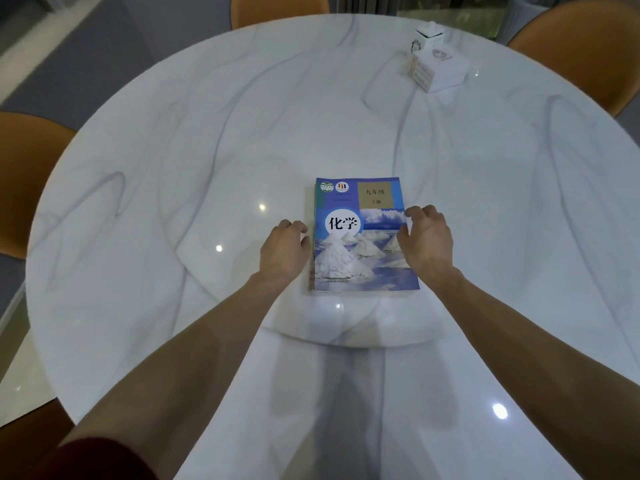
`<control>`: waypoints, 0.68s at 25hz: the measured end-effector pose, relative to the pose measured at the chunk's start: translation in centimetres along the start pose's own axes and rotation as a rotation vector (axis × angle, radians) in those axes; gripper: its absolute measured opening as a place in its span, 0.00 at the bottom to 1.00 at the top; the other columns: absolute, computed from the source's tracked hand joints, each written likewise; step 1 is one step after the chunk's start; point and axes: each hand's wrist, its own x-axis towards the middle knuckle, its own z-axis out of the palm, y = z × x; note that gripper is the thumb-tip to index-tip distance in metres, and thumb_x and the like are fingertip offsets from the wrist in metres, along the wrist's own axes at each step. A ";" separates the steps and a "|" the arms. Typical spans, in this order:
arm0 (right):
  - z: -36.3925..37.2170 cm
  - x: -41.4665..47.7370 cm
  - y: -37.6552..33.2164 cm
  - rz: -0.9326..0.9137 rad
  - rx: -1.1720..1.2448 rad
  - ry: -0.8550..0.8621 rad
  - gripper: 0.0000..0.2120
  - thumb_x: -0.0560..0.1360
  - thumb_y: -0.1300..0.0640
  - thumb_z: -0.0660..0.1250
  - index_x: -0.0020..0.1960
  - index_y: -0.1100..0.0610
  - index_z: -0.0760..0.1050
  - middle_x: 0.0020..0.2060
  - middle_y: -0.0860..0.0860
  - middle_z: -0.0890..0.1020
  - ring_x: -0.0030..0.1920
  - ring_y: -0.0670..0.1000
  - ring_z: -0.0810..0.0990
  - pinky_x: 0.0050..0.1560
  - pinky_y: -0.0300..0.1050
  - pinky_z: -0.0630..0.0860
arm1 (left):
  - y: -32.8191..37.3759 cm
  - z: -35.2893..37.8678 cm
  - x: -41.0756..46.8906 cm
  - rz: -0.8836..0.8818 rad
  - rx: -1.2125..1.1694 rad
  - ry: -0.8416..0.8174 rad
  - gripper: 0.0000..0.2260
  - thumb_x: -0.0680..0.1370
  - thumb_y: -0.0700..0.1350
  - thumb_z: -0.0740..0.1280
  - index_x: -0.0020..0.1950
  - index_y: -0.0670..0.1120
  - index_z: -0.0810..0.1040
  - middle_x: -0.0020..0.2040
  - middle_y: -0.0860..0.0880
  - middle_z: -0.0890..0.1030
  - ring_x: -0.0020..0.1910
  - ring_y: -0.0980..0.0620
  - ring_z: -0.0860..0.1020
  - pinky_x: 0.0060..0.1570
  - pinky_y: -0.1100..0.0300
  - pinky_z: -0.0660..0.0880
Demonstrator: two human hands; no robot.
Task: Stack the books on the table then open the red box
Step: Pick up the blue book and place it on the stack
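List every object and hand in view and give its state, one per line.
Stack of books: lying flat on the table, blue chemistry book on top, edges roughly aligned.
Left hand: open, fingers at the stack's left edge.
Right hand: open, fingers curled at the stack's right edge.
White box: upright at the table's far right, whether open or shut is unclear.
Table: white marble, glossy.
Red box: not in view.

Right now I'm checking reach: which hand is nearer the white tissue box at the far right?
Right. The right hand sits at the book stack's right edge, below the white tissue box; the left hand is at the stack's left edge, farther away.
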 end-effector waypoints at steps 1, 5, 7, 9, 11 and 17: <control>-0.5 -0.6 -0.6 -0.042 0.014 0.002 0.14 0.77 0.61 0.60 0.61 0.61 0.73 0.57 0.61 0.77 0.56 0.60 0.75 0.54 0.55 0.75 | -0.6 -0.8 -0.7 0.015 -0.006 0.011 0.13 0.79 0.43 0.61 0.62 0.43 0.75 0.59 0.42 0.77 0.57 0.43 0.77 0.55 0.51 0.76; -1.1 -4.0 -4.2 -0.196 0.061 -0.024 0.14 0.75 0.60 0.62 0.58 0.62 0.77 0.56 0.62 0.79 0.56 0.61 0.76 0.52 0.53 0.76 | -4.2 -3.1 -4.2 0.001 -0.013 0.045 0.14 0.78 0.44 0.62 0.64 0.45 0.74 0.58 0.44 0.78 0.57 0.46 0.77 0.54 0.52 0.76; -0.9 -5.9 -6.2 -0.258 0.076 -0.059 0.14 0.75 0.58 0.62 0.58 0.62 0.77 0.56 0.61 0.79 0.55 0.61 0.77 0.51 0.52 0.76 | -6.1 -4.0 -5.9 -0.031 -0.008 0.042 0.14 0.78 0.45 0.62 0.64 0.45 0.73 0.59 0.45 0.77 0.57 0.47 0.77 0.54 0.52 0.76; -0.2 -7.7 -8.3 -0.324 0.061 -0.103 0.14 0.76 0.56 0.62 0.58 0.61 0.76 0.55 0.59 0.79 0.55 0.59 0.76 0.52 0.52 0.76 | -7.9 -4.8 -7.6 -0.055 -0.002 0.046 0.15 0.78 0.45 0.63 0.65 0.46 0.73 0.59 0.45 0.77 0.58 0.47 0.76 0.55 0.52 0.76; 0.6 -9.3 -10.3 -0.372 0.062 -0.143 0.15 0.76 0.55 0.61 0.59 0.60 0.76 0.55 0.58 0.79 0.55 0.59 0.77 0.52 0.51 0.76 | -9.4 -5.3 -9.2 -0.072 -0.003 0.049 0.16 0.78 0.45 0.63 0.65 0.46 0.72 0.60 0.45 0.77 0.59 0.47 0.76 0.55 0.52 0.76; 4.3 -14.8 -16.3 -0.561 0.076 -0.326 0.15 0.77 0.54 0.60 0.60 0.58 0.74 0.54 0.55 0.80 0.55 0.56 0.76 0.53 0.49 0.74 | -14.6 -5.9 -14.7 -0.166 0.010 0.059 0.20 0.77 0.46 0.65 0.68 0.46 0.69 0.62 0.45 0.74 0.63 0.46 0.71 0.57 0.52 0.75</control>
